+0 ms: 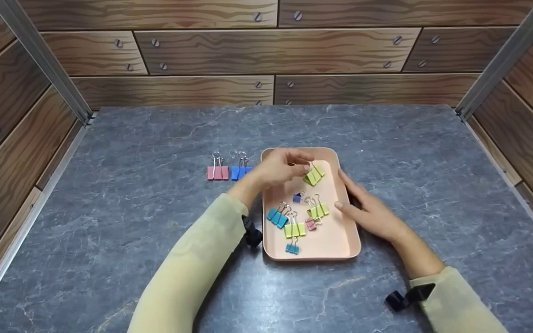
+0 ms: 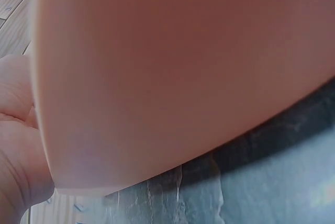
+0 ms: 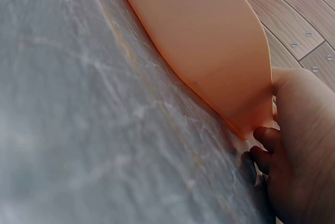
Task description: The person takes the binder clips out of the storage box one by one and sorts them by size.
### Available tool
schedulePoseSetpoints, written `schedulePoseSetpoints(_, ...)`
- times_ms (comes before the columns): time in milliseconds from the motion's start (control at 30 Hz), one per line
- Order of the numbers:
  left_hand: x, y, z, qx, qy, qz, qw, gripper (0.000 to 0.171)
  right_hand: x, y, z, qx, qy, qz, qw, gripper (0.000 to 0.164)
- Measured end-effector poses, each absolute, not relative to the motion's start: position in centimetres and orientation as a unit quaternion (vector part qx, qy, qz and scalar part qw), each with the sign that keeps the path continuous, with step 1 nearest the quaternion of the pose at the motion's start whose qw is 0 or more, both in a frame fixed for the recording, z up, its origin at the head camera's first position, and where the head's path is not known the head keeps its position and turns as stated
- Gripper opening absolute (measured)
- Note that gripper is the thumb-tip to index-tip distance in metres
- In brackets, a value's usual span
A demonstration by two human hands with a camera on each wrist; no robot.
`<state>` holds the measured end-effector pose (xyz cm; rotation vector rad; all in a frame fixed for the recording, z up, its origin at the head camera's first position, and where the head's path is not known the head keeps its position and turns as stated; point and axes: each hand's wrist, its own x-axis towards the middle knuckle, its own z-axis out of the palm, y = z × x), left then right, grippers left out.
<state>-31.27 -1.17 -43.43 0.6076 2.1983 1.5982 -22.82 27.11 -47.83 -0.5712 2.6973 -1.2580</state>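
Note:
A shallow peach-coloured tray (image 1: 331, 243) lies on the table, its outer wall (image 2: 172, 77) filling most of the left wrist view. My left hand (image 1: 278, 169) reaches over the tray's far left part and pinches a yellow-green binder clip (image 1: 314, 175) near its wire handles. My right hand (image 1: 375, 215) grips the tray's right side, thumb over the rim and fingers along the outer wall (image 3: 209, 46). Inside the tray also lie two yellow-green clips (image 1: 318, 211), a larger teal clip (image 1: 277, 217), a small teal clip (image 1: 292, 249), a small pink clip (image 1: 311, 225) and a small dark blue clip (image 1: 297, 198).
Left of the tray, a large pink binder clip (image 1: 218, 173) and a large blue one (image 1: 240, 173) stand side by side, the blue one close to my left forearm. The grey marbled table (image 1: 155, 138) is bounded by wood-patterned walls (image 1: 271, 51) behind and at both sides.

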Motion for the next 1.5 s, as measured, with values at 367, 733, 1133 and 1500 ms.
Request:
schedulePoseSetpoints(367, -31.4, -1.1, -43.5, 0.232, 0.804, 0.515, 0.186, 0.036, -22.8, 27.1, -47.7, -0.186, 0.889, -0.414, 0.060, 0.080)
schedulePoseSetpoints(733, -31.3, -1.0, -43.6, 0.233, 0.798, 0.525, 0.183, 0.036, -22.8, 27.1, -47.8, -0.187, 0.889, -0.415, 0.060, 0.080)
schedulePoseSetpoints(1133, -30.8, -0.9, -43.1, 0.178, 0.799, 0.559, 0.132, 0.028, -22.8, 27.2, -47.8, -0.182, 0.890, -0.414, 0.062, 0.080)
schedulePoseSetpoints(1500, -30.1, -2.0, -40.6, 0.158, 0.780, 0.604, 0.052, 0.018, -22.8, 27.2, -47.8, -0.179, 0.892, -0.409, 0.065, 0.080)
